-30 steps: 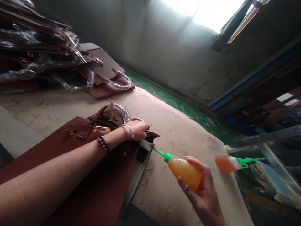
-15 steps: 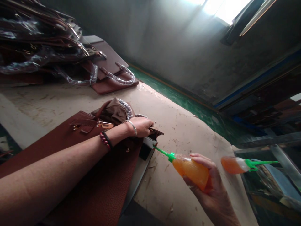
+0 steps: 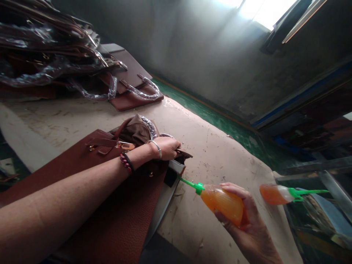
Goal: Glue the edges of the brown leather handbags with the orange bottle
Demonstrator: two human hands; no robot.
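A brown leather handbag (image 3: 129,209) lies on the table in front of me, its gold clasp and plastic-wrapped handle toward the far side. My left hand (image 3: 166,147) is closed on the bag's edge near its top right corner. In my right hand (image 3: 247,220) is a squeeze bottle (image 3: 221,201) of orange liquid with a green nozzle. The nozzle's tip is at the bag's open side, close to a pale strip and a dark patch; whether it touches is unclear. My palm hides the bottle's base.
A second bottle (image 3: 275,194) of orange liquid lies at the table's right edge. Several brown bags with wrapped handles (image 3: 148,93) are piled at the back left of the paper-covered table (image 3: 220,146). A metal frame (image 3: 335,190) stands on the right.
The nozzle tip has moved slightly down and left along the bag's open side. My left hand keeps its hold on the bag's edge. The view has shifted a little.
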